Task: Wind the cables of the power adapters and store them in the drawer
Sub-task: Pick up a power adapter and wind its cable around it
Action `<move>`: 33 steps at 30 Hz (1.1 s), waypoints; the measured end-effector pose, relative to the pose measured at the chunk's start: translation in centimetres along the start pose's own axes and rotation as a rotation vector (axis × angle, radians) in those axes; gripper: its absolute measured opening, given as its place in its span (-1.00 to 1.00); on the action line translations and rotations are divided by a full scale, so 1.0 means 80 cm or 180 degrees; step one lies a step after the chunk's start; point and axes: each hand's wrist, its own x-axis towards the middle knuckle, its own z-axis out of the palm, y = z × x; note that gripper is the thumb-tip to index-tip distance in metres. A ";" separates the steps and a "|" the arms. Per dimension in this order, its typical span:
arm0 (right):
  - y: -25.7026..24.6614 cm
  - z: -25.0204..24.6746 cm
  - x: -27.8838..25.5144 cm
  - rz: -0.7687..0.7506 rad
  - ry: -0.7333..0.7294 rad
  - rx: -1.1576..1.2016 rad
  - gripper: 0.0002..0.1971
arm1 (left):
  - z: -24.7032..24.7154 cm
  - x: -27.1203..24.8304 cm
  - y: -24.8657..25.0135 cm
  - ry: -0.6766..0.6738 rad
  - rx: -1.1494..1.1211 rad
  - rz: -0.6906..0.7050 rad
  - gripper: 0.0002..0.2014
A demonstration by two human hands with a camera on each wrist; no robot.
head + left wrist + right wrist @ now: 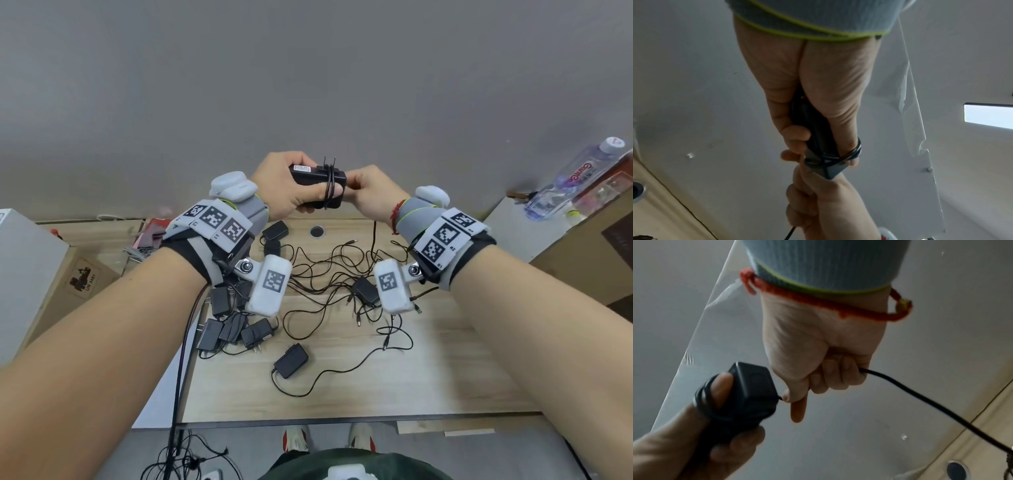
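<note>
My left hand [291, 192] grips a black power adapter [317, 185] raised above the desk, prongs pointing up. Its cable [329, 186] is looped a few turns around the adapter body and over my left thumb [851, 146]. My right hand [368, 197] sits just right of the adapter, fingers curled round the loose cable [920, 399], which trails down to the desk. The adapter [752, 386] and the adapter [818, 142] show in both wrist views. Several more black adapters [233, 325] with tangled cables [329, 270] lie on the wooden desk [428, 377]. No drawer is in view.
One adapter [291, 359] lies alone near the desk's middle. A cable hole [317, 231] sits at the desk's back edge. A water bottle [575, 178] lies on a cabinet at the right. Cardboard boxes [78, 281] stand at the left.
</note>
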 end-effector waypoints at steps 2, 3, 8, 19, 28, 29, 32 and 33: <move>-0.001 0.010 -0.007 -0.0014 -0.0174 -0.0107 -0.80 | -0.001 0.006 -0.002 0.0116 -0.0075 0.0001 -0.71; 0.000 0.015 -0.009 -0.0039 -0.0264 -0.0145 -0.79 | -0.002 0.009 -0.003 0.0179 -0.0106 -0.0011 -0.70; -0.010 0.028 -0.014 -0.0087 -0.0450 -0.0361 -0.75 | -0.008 0.024 -0.021 0.0461 -0.0118 -0.0222 -0.68; -0.037 -0.016 -0.007 -0.0320 -0.0246 -0.0113 -0.87 | -0.012 0.025 -0.040 0.0281 0.1047 -0.0312 -0.67; -0.018 -0.040 0.009 -0.0252 0.0330 0.0314 -0.89 | -0.002 0.016 -0.023 -0.0159 0.0993 -0.0184 -0.62; -0.014 -0.040 0.009 -0.0210 0.0357 0.0324 -0.88 | 0.000 0.015 -0.020 -0.0202 0.0906 -0.0139 -0.60; 0.001 -0.033 0.010 -0.0163 0.0328 0.0301 -0.86 | 0.005 0.015 -0.014 -0.0313 0.0507 -0.0052 -0.56; 0.005 -0.028 0.010 -0.0140 0.0299 0.0262 -0.83 | 0.005 0.015 -0.011 -0.0315 0.0379 -0.0013 -0.58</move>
